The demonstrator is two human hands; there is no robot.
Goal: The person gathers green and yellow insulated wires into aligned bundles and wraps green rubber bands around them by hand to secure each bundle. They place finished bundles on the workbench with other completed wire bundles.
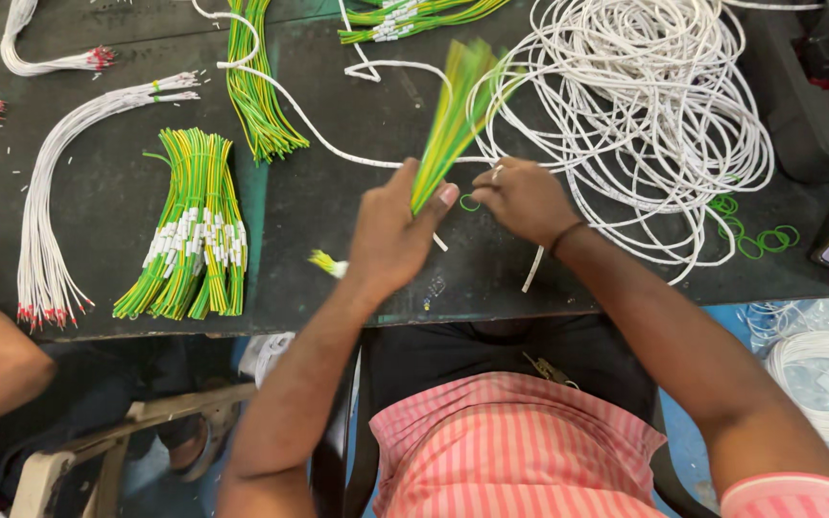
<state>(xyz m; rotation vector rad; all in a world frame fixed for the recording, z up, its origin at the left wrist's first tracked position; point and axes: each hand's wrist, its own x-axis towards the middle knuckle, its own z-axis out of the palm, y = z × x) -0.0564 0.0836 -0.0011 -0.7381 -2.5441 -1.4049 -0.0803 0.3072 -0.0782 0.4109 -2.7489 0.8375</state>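
Bundling green-yellow wires (453,125) on the surface (338,211).
My left hand (390,235) clamps the bundle; my right hand (522,200), at 3 o'clock, pinches a green band (470,203).

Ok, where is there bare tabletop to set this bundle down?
Bare table lies between the folded green-yellow bundle and the left hand, which grips a green-yellow wire bunch. A smaller patch sits left of that bundle, inside the white wire arc. The white cable coil crowds everything beyond the right hand.
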